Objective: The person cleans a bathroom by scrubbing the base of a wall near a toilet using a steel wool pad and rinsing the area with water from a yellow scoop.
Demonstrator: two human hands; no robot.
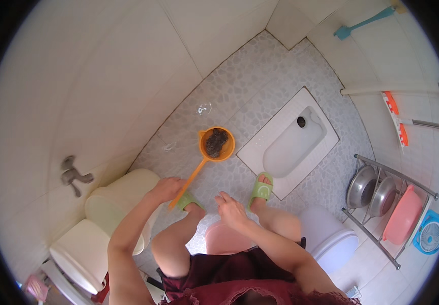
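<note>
An orange plastic water dipper [227,152] with a long handle stands on the pebble-patterned floor, a dark clumped mass [216,142] lying in its bowl. My left hand [169,189] is beside the lower part of the dipper's handle; whether its fingers grip the handle cannot be told. My right hand [230,209] is in the air above a pink plastic stool or bucket [223,240], between my knees, its fingers bent and near one another, and nothing clear shows in it. Green slippers [261,190] are on my feet, either side of the hands.
A white squat toilet [255,152] is set in the floor at front right. Pale buckets [82,248] stand at left under a wall tap [75,176]. On the right are a lidded bin [333,244], a metal rack [394,175] with basins, a blue fan [430,234] and an orange-and-white squeegee or mop [396,120].
</note>
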